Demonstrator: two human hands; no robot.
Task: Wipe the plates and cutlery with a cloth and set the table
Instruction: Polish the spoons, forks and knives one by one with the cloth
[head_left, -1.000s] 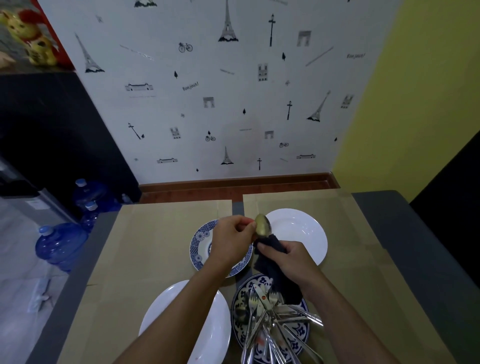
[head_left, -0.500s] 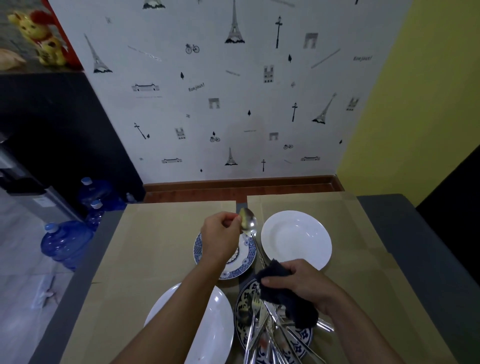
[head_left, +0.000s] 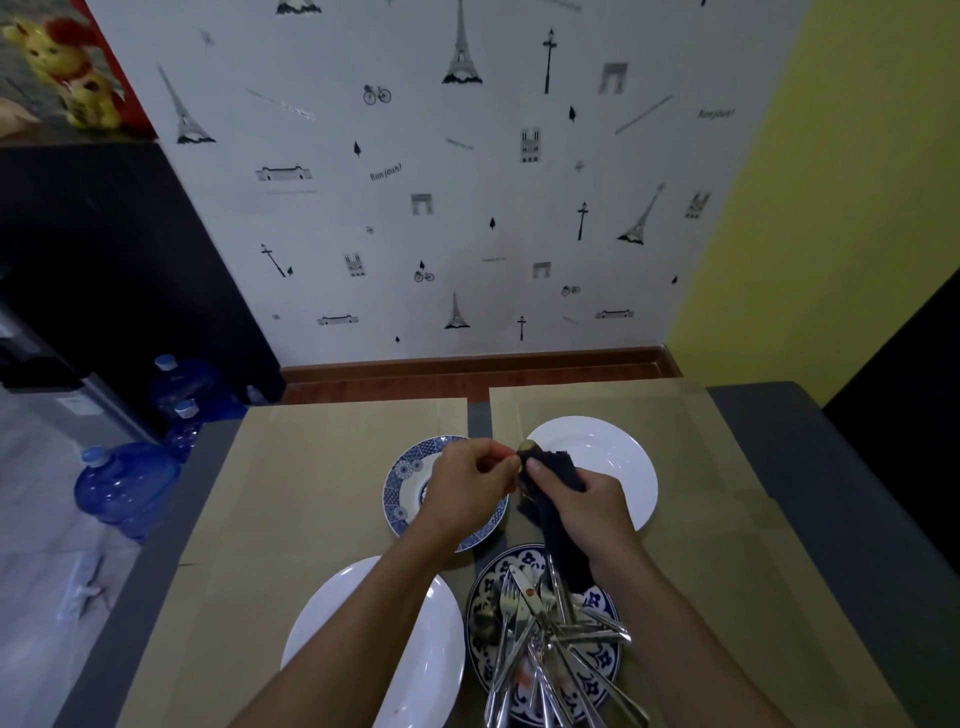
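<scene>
The left hand (head_left: 467, 488) has its fingers curled and pinches a spoon (head_left: 528, 446) at the fingertips. This steadies the spoon so that it can be rubbed without twisting away. The right hand (head_left: 589, 506) is closed round a dark cloth (head_left: 558, 467), which it bunches over the spoon; only a bit of the bowl shows above the fabric, and the handle is hidden. The two hands meet above and beyond the cutlery plate (head_left: 480, 639), presumably so that the loose end of the cloth can hang free. That end trails down to the plate's far rim.

The cutlery plate is dark and patterned, and a heap of forks, knives and spoons (head_left: 545, 618) lies on it. They are likely gathered there as the stock still to be wiped, close under the hands. A white plate (head_left: 374, 639) lies just left of the cutlery plate. A blue-rimmed plate (head_left: 402, 488) lies beyond it to the left, partly under the left hand. Another white plate (head_left: 618, 447) lies beyond it to the right. No cutlery lies beside these three plates, so by my reading the table setting has not started. Brown paper (head_left: 311, 493) covers the table all round the cutlery plate.
</scene>
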